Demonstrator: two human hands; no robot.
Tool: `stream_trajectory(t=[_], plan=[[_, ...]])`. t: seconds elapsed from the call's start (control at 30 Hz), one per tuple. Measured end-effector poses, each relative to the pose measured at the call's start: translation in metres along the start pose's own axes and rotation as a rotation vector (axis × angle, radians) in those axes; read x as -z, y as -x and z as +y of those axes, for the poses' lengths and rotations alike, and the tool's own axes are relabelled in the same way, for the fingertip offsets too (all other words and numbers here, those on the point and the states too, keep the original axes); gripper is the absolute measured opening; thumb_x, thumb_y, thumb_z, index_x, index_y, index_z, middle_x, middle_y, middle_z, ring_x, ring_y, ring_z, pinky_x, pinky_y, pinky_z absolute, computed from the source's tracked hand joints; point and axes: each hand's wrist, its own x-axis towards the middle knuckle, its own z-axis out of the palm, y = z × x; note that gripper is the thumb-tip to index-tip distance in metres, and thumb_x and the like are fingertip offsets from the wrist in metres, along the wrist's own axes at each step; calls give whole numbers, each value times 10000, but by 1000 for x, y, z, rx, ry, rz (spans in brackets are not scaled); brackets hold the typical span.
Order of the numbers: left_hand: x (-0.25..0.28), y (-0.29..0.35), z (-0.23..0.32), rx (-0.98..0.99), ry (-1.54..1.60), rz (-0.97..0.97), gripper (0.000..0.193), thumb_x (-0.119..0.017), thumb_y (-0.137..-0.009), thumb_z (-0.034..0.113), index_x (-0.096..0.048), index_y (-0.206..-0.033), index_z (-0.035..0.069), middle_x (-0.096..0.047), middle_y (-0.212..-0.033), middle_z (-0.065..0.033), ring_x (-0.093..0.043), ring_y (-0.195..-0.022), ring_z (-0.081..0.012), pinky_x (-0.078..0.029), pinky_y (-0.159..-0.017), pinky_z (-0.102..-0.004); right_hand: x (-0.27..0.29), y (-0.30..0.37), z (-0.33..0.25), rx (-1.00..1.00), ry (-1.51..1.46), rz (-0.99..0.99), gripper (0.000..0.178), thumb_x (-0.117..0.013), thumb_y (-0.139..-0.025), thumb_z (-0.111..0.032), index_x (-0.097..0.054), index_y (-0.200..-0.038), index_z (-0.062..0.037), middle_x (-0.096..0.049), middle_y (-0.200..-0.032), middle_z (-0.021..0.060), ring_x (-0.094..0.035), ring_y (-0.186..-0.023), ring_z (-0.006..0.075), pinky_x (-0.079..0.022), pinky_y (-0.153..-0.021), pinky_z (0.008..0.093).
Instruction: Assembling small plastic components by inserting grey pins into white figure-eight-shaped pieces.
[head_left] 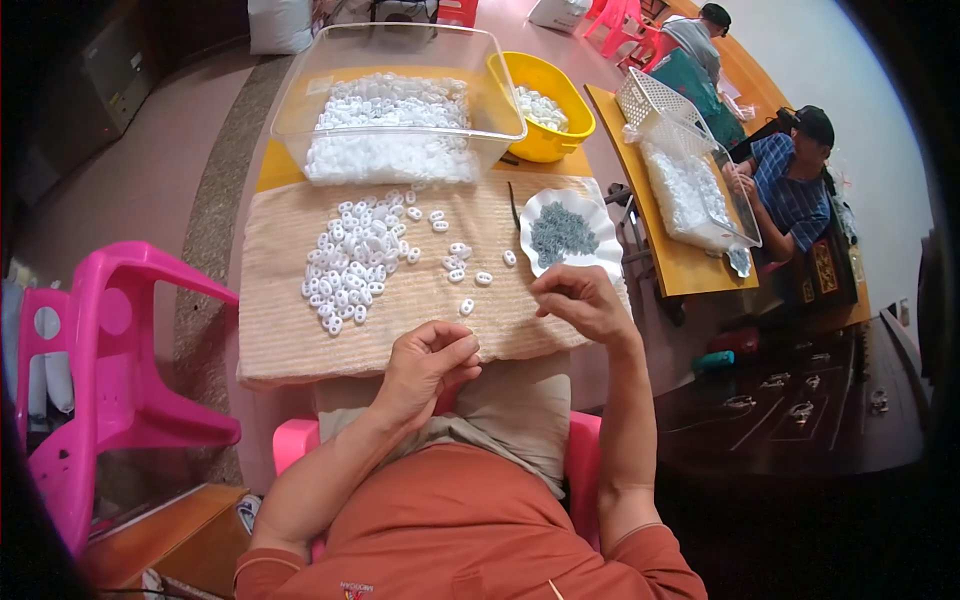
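My left hand is at the front edge of the cloth, thumb and fingertips pressed together; whatever they pinch is too small or hidden to make out. Just off the near edge of a white scalloped dish, my right hand hovers with fingers curled in and the thumb tip close to them. Small grey pieces lie heaped in that dish. A pile of white oval plastic pieces, each with two dark holes, covers the left of the cloth. Several more lie loose between pile and dish, one white piece nearest my left hand.
A clear bin of white pieces and a yellow basin stand behind the tan cloth. A pink chair is at the left. To the right, a co-worker sits at another table with a white basket.
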Motion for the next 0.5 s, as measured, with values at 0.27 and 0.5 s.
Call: stream_trajectory(t=[0.27,0.5], plan=[[-3,0,3,-10,13,8,111,-675,-866,75,-626,-954,27,-644,-832,-31,-636,-736,-102,-572,-678,-229,-33,0,13,19,-154,-91,123,-625,-906,-82,-606,-945,32,-593,-815,22,-608,-769,102,-547,-738,273],[0,-1,4,-13,38,16,144,-648,-877,50,-631,-1016,15,-657,-888,-57,-644,-760,-119,-585,-703,-263,-53,1,23,13,-252,-100,147,-627,-907,-103,-606,-933,41,-622,-793,43,-615,-738,109,-522,-704,246]])
